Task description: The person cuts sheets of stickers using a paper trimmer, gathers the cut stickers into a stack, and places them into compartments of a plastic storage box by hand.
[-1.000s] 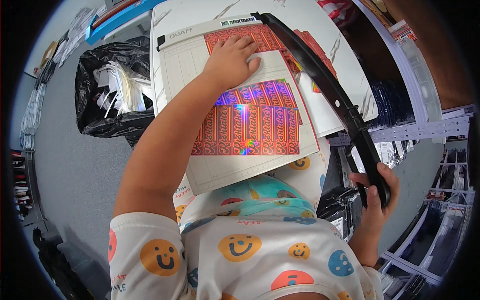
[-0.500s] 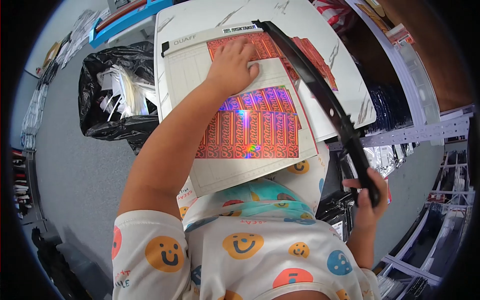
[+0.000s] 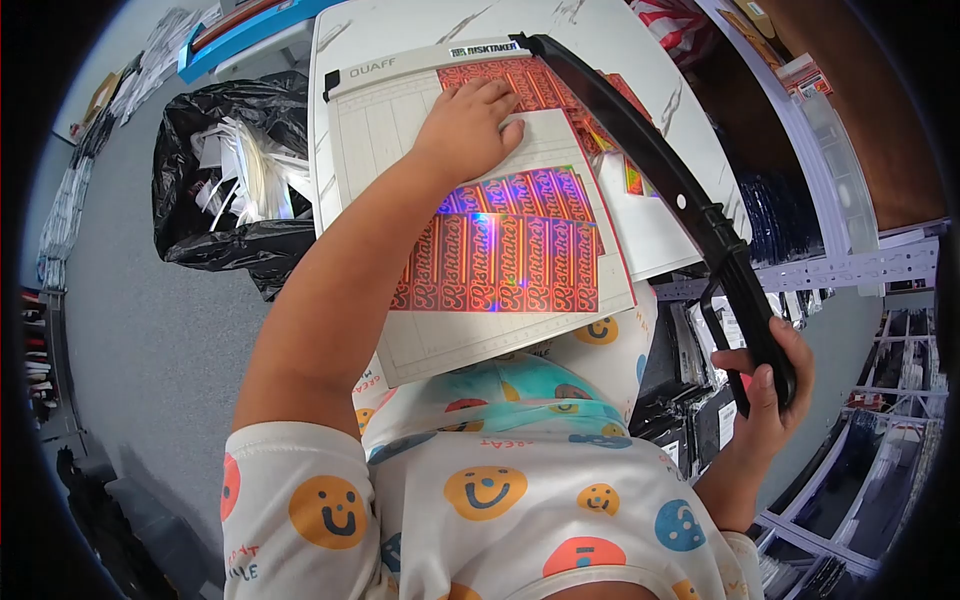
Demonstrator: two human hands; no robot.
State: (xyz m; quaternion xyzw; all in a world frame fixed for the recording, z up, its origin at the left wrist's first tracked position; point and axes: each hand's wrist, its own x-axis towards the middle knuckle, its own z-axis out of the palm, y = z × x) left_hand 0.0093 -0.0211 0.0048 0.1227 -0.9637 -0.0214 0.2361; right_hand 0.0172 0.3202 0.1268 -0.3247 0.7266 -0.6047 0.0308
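A guillotine paper cutter (image 3: 362, 150) rests at the front of the table, its base reaching over my lap. My left hand (image 3: 465, 130) lies flat near its top, fingers stretched over a red patterned sticker sheet (image 3: 530, 90). My right hand (image 3: 778, 395) is wrapped round the handle of the black cutter arm (image 3: 650, 150), which is raised to the right of the base. Shiny red and purple sticker sheets (image 3: 500, 265) overlap on the lower half of the base. Beyond the base's right edge, cut pieces (image 3: 634, 180) lie partly hidden behind the arm.
Under the cutter is a white marbled table (image 3: 690, 110). On the left, a black bin bag (image 3: 190, 225) holds paper strips. A blue-edged machine (image 3: 250, 40) stands behind it. Shelving (image 3: 850, 255) and dark packages (image 3: 690, 420) are on the right.
My right hand has lifted the cutter arm outward to the right, away from the base. The sheet under my left hand has shifted slightly right. A shiny cut piece now shows beside the base.
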